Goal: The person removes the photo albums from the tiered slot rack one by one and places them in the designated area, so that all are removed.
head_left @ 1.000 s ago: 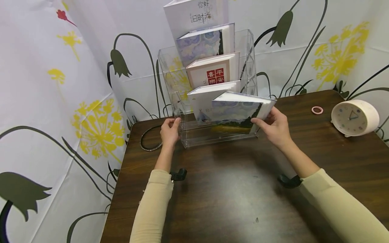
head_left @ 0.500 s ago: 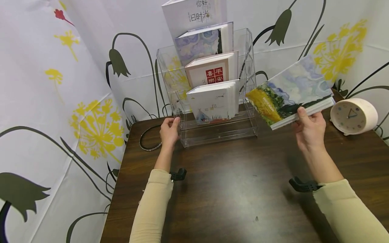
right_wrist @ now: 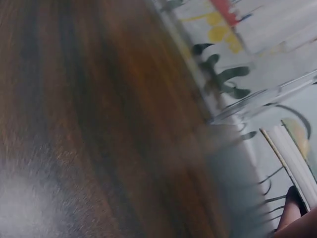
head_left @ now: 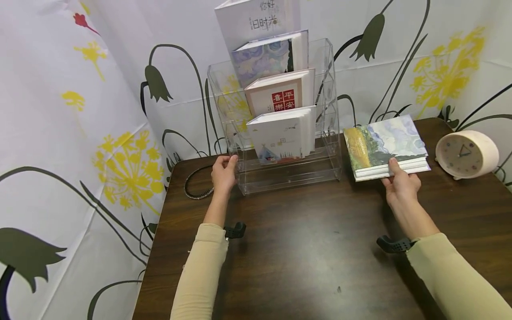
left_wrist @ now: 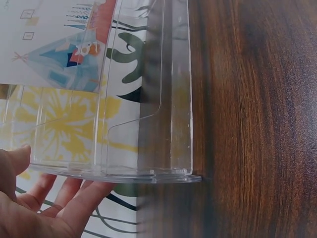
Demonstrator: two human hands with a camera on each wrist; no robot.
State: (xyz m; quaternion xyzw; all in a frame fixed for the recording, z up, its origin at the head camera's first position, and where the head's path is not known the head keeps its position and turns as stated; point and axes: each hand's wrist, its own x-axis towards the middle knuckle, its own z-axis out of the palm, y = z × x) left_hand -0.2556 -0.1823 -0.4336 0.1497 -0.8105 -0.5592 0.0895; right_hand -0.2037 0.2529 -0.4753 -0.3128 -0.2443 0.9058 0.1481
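Observation:
At the back of the table, a clear acrylic tiered rack (head_left: 288, 178) holds several upright books. My left hand (head_left: 224, 174) grips its left side panel, thumb on one face and fingers (left_wrist: 81, 208) on the other in the left wrist view. To the right of the rack, my right hand (head_left: 403, 189) holds a book (head_left: 394, 138) with a swirling sky and yellow field on its cover. The thumb presses on top near its white page edge, and fingers go underneath. It lies nearly flat, low over the table. In the right wrist view only this book's edge (right_wrist: 292, 166) shows.
In the rack's front tier stands a white book (head_left: 278, 138) with a tent picture; behind it is one with red squares (head_left: 276, 91). A cream clock (head_left: 468, 154) stands right of the held book. A dark coiled loop (head_left: 194, 195) lies left of the rack. A patterned curtain hangs behind.
The painted book has moved right, away from the rack's front tier, been turned over from upright, and come down low to the table. The small pink ring is now covered. My left hand stays put.

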